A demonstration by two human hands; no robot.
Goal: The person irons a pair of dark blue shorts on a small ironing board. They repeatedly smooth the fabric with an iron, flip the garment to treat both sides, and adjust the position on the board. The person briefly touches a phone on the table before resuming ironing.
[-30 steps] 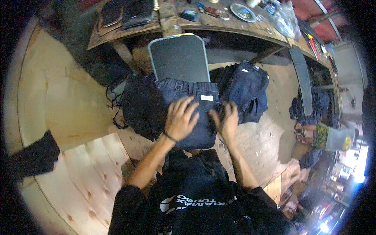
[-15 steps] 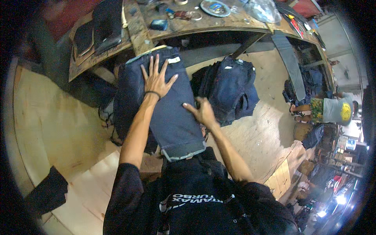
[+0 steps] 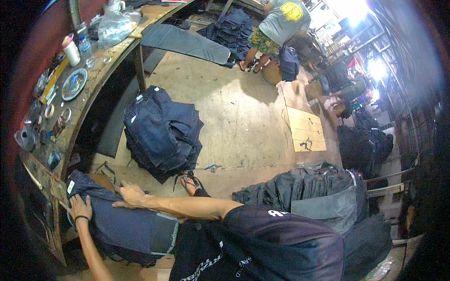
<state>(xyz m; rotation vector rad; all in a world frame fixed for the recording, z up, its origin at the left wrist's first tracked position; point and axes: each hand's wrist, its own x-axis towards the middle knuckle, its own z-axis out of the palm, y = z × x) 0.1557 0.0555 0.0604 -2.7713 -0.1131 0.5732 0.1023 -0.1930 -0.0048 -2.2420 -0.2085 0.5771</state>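
Folded dark blue denim trousers (image 3: 124, 225) lie at the lower left, with a white label at the waistband and a pale turned edge near my body. My left hand (image 3: 80, 208) rests on them by the label, fingers spread and lying flat. Beside the far edge of the denim is my right hand (image 3: 131, 195), its thumb stretched away from the loosely bent fingers, with nothing seen in it. Whether it touches the cloth I cannot tell. A heap of dark denim trousers (image 3: 161, 131) sits on the floor past my right hand.
A wooden workbench (image 3: 96, 89) runs along the left, bearing a round dish (image 3: 74, 84), bottles, tape rolls and a plastic bag (image 3: 117, 28). Grey garments (image 3: 323, 196) are stacked at my right. A person in a grey shirt (image 3: 286, 21) stands at the back near a dark board (image 3: 185, 43).
My view has swung to the right, bringing the grey garment stack into sight. My left hand still lies on the trousers, and the right stays near their edge.
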